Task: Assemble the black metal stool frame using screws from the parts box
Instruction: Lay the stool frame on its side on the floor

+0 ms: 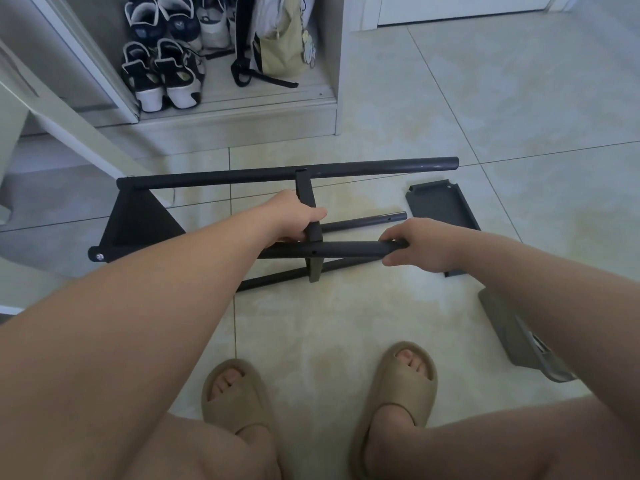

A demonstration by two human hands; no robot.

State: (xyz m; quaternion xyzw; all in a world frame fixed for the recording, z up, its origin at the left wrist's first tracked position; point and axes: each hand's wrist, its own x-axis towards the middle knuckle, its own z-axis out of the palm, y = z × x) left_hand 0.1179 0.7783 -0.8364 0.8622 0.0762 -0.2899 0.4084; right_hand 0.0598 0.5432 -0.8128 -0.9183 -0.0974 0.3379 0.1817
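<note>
The black metal stool frame lies on its side on the tiled floor, with a triangular black plate at its left end and long tubes running to the right. My left hand grips a flat black crossbar that stands between the tubes. My right hand holds the right end of the near tube, fingers curled over it. A thinner tube lies just behind, and another slants to the floor below.
A dark grey tray-like part lies on the floor right of the frame. Another grey piece sits under my right forearm. A shoe shelf with sneakers and a bag stands behind. My feet in beige slippers are below.
</note>
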